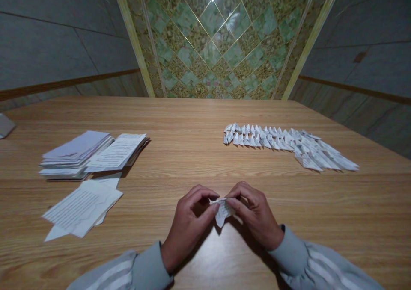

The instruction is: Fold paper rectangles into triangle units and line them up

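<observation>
Paper piece [222, 211], small and white with tiny print on it, sits between our two hands, just above the desk [205, 123] and close to the near edge. We pinch it from both sides. Our left hand [189, 223] is curled shut on the paper piece, with the thumb and first finger pressing its left side. Our right hand [253, 215] is curled shut on it too, holding its right side with the fingertips. The bottom corner of the paper piece pokes down below our fingers. Grey sleeves [144, 270] with white stripes cover both our arms.

Farther out to the right, we see a long row of folded pieces [289, 146] lying on the desk. They are small, white and pointy, and they lie close together in lines.

To the left, some loose sheets [80, 208] with printed lines lie flat, one on top of another. Behind them are two stacks of paper [77, 155], side by side and touching. A grey thing [4, 125] shows at the far left edge; we cannot tell what it is.

Behind the desk stands a wall with green tiles [221, 42] in a diamond pattern.
</observation>
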Demonstrator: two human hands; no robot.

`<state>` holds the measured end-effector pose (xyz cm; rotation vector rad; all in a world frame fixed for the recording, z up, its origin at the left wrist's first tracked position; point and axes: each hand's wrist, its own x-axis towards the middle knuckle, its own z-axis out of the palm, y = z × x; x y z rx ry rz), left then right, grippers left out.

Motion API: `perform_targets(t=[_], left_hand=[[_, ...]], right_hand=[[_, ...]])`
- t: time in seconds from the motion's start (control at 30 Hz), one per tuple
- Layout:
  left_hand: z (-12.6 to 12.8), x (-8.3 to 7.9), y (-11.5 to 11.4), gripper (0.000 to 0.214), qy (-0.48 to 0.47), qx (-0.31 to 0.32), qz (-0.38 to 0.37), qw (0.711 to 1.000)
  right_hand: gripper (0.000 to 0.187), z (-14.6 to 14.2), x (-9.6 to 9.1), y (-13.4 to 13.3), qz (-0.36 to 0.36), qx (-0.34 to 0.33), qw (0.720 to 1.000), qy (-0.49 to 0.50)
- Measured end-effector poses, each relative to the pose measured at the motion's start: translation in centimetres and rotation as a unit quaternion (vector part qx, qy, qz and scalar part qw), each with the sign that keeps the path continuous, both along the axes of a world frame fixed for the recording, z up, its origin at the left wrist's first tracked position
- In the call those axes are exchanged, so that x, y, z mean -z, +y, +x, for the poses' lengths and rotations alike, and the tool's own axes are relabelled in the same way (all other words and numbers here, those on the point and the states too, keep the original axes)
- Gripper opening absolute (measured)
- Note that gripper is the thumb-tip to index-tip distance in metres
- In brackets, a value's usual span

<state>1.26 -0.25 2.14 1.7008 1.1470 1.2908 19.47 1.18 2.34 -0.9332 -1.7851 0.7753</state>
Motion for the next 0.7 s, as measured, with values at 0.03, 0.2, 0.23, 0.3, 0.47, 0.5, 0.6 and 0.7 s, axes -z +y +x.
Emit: perform_targets(t=[0.03,0.2,0.23,0.3,0.47,0.5,0.6,0.7], left_hand=[[-0.05,-0.04,0.04,0.004,0.0,0.003,0.0,1.0],[-0.23,-0.05,0.16,0.015,-0.015,0.008,-0.02,1.0],[-0.24,-0.06,0.17,0.016,-0.015,0.008,-0.027,0.999],[-0.23,-0.09,0.21,0.017,-0.012,0.017,-0.045,0.999],[-0.22,-0.04,0.34,0.01,-0.056,0.049,-0.1,0.992],[-0.22,-0.01,0.37,0.009,-0.062,0.046,-0.102,0.992],[-0.23,0.08,0.43,0.011,-0.064,0.026,-0.093,0.993],[-0.23,0.12,0.43,0.01,-0.061,0.019,-0.08,0.995]], right_hand=[[0.019,0.07,-0.03,0.06,0.002,0.0,1.0,-0.001],[0.02,-0.01,-0.26,0.07,0.009,0.004,1.0,-0.015],[0.02,-0.07,-0.29,0.02,0.008,0.004,1.0,-0.016],[0.02,-0.16,-0.32,-0.08,0.003,0.005,1.0,-0.015],[0.021,-0.07,-0.24,-0.22,-0.032,0.017,0.999,0.005],[0.021,-0.04,-0.23,-0.23,-0.036,0.017,0.999,0.009],[0.02,-0.02,-0.2,-0.23,-0.029,0.015,0.999,0.012],[0.02,-0.06,-0.18,-0.23,-0.014,0.01,1.0,0.005]])
